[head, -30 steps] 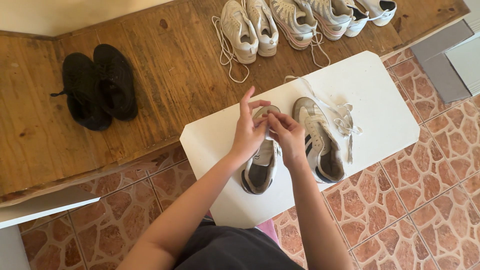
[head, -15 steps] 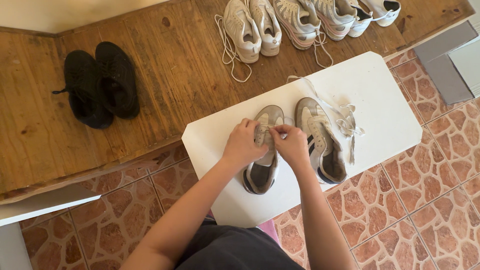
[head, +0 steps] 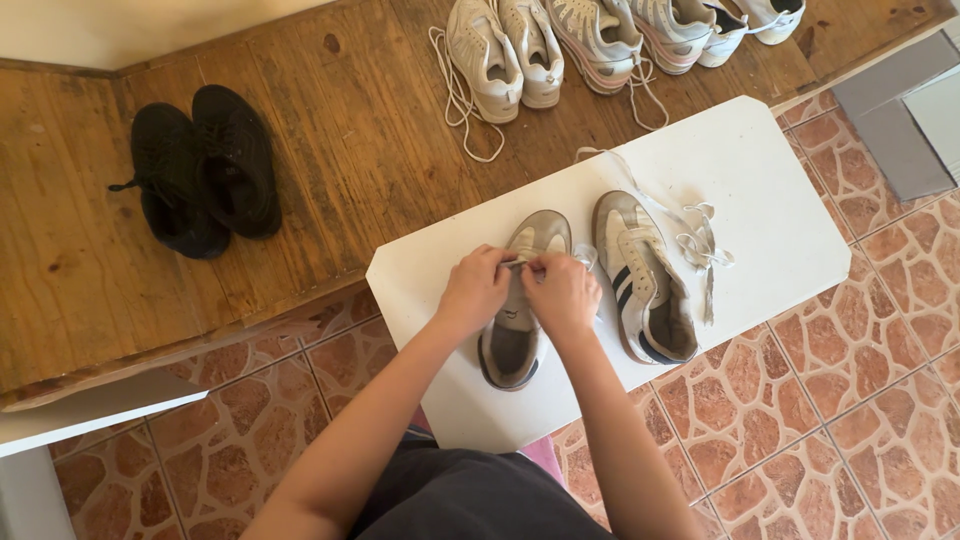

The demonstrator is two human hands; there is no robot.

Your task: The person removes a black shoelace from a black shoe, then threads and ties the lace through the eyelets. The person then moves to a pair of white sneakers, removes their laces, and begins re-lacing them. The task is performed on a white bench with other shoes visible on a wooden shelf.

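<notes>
Two grey-and-white sneakers lie on a white board (head: pixel 760 180). My left hand (head: pixel 472 290) and my right hand (head: pixel 562 292) meet over the lacing of the left sneaker (head: pixel 515 340), fingers pinched on its white lace. The right sneaker (head: pixel 645 280), with dark side stripes, lies untouched beside my right hand. A loose white lace (head: pixel 700 245) trails from it across the board.
A pair of black shoes (head: pixel 200 170) rests on the wooden platform (head: pixel 340 150) at the left. Several white sneakers (head: pixel 560 45) stand in a row at the platform's far edge, laces hanging loose. Patterned reddish floor tiles (head: pixel 860 370) surround the board.
My left hand's fingers, raised and spread a second ago, have come down onto the left sneaker. Both hands have closed together on the lace and shifted slightly toward me.
</notes>
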